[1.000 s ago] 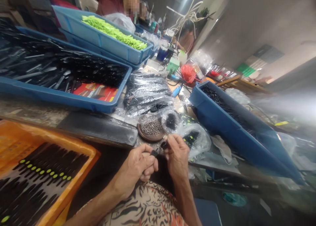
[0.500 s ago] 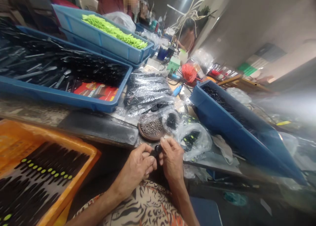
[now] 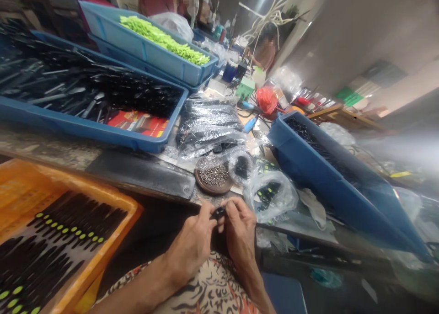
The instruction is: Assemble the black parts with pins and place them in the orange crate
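A small black part [image 3: 218, 212] is pinched between my two hands, just in front of the table edge. My left hand [image 3: 197, 234] grips its left side, fingers closed. The fingertips of my right hand [image 3: 239, 225] press on its right side. Right behind the hands sits a round brown dish [image 3: 213, 191] with many small metal screws [image 3: 214, 173]. To the right of the dish are an open clear bag [image 3: 270, 195] of black and lime-green pieces and a smaller bag [image 3: 241, 166] with black pieces.
An orange crate [image 3: 120, 199] with rows of black, green-dotted pieces is at the left. Blue bins [image 3: 147, 142] of black parts and green pieces [image 3: 164, 39] stand behind it. Another blue bin [image 3: 329, 186] is at the right. Two people [image 3: 156, 1] are farther back.
My hands have come closer together around the black part, and its angle has changed. The whole view has shifted slightly.
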### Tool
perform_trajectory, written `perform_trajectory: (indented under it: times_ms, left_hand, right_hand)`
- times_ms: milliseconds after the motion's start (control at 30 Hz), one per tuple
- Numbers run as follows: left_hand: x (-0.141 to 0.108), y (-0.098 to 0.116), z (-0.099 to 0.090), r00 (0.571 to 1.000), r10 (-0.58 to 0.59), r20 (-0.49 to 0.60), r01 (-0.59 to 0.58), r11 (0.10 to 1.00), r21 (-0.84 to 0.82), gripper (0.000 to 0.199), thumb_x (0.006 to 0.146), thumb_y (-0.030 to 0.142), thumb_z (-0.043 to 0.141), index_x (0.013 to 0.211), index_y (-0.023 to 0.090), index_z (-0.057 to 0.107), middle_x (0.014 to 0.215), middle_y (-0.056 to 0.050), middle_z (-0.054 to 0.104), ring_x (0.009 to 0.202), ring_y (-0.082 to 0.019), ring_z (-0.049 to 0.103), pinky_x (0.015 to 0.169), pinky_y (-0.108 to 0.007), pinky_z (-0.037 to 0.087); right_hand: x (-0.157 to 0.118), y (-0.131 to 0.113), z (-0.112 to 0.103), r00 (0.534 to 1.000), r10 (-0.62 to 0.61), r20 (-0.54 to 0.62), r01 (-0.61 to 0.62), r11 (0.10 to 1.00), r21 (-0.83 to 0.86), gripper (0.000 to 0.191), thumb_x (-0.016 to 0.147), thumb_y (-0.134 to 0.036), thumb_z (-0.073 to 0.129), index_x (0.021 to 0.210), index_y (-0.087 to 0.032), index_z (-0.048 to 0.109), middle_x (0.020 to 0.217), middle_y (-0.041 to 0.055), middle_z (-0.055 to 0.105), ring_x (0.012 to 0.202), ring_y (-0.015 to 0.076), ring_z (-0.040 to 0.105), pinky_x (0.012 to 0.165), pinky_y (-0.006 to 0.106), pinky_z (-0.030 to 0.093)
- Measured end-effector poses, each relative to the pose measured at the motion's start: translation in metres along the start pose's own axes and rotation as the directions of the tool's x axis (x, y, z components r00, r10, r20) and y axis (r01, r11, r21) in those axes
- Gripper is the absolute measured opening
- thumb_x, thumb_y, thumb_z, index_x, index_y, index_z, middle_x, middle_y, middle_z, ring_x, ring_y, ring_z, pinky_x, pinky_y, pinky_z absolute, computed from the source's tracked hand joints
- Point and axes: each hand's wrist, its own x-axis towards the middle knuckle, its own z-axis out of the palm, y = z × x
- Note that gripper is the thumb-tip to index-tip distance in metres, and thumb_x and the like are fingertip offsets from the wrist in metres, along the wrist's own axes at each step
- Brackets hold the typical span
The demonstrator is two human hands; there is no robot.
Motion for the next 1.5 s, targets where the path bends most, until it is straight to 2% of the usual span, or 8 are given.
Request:
perform_trajectory:
  times_ms: [233, 433, 633, 733, 833, 1067, 1300, 1500]
  left_hand:
    - [-0.003, -0.008, 0.000, 0.990, 0.006, 0.138, -0.050, 0.947, 0.316, 0.020, 0.084, 0.010, 0.033, 0.099, 0.018, 0.044, 0.076, -0.007, 0.059, 0.064, -0.018, 0.057, 0.058, -0.027, 0.038]
    - [-0.002, -0.007, 0.001, 0.989, 0.016, 0.149, -0.073, 0.921, 0.384, 0.018, 0.083, 0.009, 0.030, 0.094, 0.019, 0.040, 0.067, -0.002, 0.052, 0.057, -0.017, 0.051, 0.055, -0.027, 0.036]
    - [0.005, 0.002, -0.002, 0.987, -0.094, 0.132, 0.102, 0.993, -0.057, 0.009, 0.084, 0.014, 0.036, 0.078, 0.020, 0.040, 0.063, 0.001, 0.051, 0.052, -0.010, 0.043, 0.049, -0.022, 0.032]
    - [0.008, 0.004, -0.002, 0.935, -0.256, 0.246, 0.338, 0.852, -0.399, 0.005, 0.082, 0.020, 0.043, 0.079, 0.020, 0.039, 0.056, 0.005, 0.046, 0.043, -0.006, 0.028, 0.039, -0.018, 0.020]
    - [0.010, 0.005, -0.002, 0.900, -0.299, 0.317, 0.432, 0.703, -0.565, 0.014, 0.079, 0.025, 0.051, 0.082, 0.020, 0.038, 0.054, 0.007, 0.045, 0.043, -0.004, 0.024, 0.038, -0.016, 0.015]
    - [0.011, 0.010, 0.001, 0.885, -0.335, 0.322, 0.465, 0.637, -0.615, 0.020, 0.071, 0.019, 0.056, 0.079, 0.019, 0.039, 0.052, 0.007, 0.045, 0.043, -0.003, 0.026, 0.038, -0.015, 0.014]
    - [0.011, 0.007, -0.001, 0.873, -0.348, 0.340, 0.487, 0.631, -0.604, 0.018, 0.073, 0.021, 0.056, 0.079, 0.019, 0.039, 0.055, 0.004, 0.049, 0.042, -0.003, 0.027, 0.038, -0.015, 0.014]
    - [0.012, 0.010, 0.001, 0.884, -0.345, 0.315, 0.467, 0.655, -0.594, 0.018, 0.074, 0.023, 0.057, 0.079, 0.019, 0.040, 0.054, 0.006, 0.047, 0.043, -0.003, 0.026, 0.039, -0.016, 0.013]
  right_hand:
    - [-0.003, 0.004, 0.001, 1.000, -0.005, 0.025, 0.001, 0.991, 0.133, 0.016, 0.085, -0.033, 0.053, 0.078, -0.019, 0.056, 0.051, -0.0052, 0.049, 0.043, 0.0089, 0.045, 0.045, 0.019, 0.038]
    - [-0.005, 0.008, 0.002, 0.998, -0.047, 0.034, 0.043, 0.990, 0.131, 0.013, 0.086, -0.031, 0.053, 0.082, -0.019, 0.058, 0.054, -0.0050, 0.049, 0.044, 0.0087, 0.045, 0.046, 0.020, 0.039]
    - [-0.005, 0.007, 0.004, 1.000, -0.006, -0.027, 0.006, 1.000, -0.002, 0.020, 0.084, -0.036, 0.054, 0.075, -0.018, 0.054, 0.049, -0.0065, 0.042, 0.040, 0.0077, 0.037, 0.039, 0.019, 0.031]
    - [-0.003, 0.004, 0.004, 0.998, 0.002, -0.057, -0.008, 0.993, -0.116, 0.026, 0.083, -0.038, 0.053, 0.068, -0.017, 0.049, 0.049, -0.0076, 0.032, 0.041, 0.0069, 0.028, 0.038, 0.019, 0.024]
    - [-0.002, 0.002, 0.002, 0.996, -0.044, -0.075, 0.027, 0.976, -0.215, 0.029, 0.084, -0.036, 0.052, 0.063, -0.017, 0.047, 0.053, -0.0066, 0.030, 0.047, 0.0072, 0.027, 0.042, 0.019, 0.025]
    - [-0.001, 0.004, 0.001, 0.997, -0.024, -0.077, 0.005, 0.972, -0.236, 0.030, 0.084, -0.036, 0.050, 0.062, -0.017, 0.044, 0.054, -0.0063, 0.031, 0.048, 0.0073, 0.028, 0.043, 0.020, 0.025]
    - [0.003, 0.007, -0.007, 0.998, 0.006, 0.067, 0.003, 0.989, -0.145, 0.032, 0.085, -0.036, 0.049, 0.061, -0.018, 0.039, 0.049, -0.0078, 0.030, 0.044, 0.0065, 0.027, 0.042, 0.020, 0.024]
    - [0.002, 0.002, -0.005, 0.999, -0.035, 0.020, 0.039, 0.967, -0.252, 0.032, 0.085, -0.036, 0.049, 0.060, -0.018, 0.039, 0.052, -0.0069, 0.030, 0.047, 0.0075, 0.029, 0.044, 0.021, 0.026]
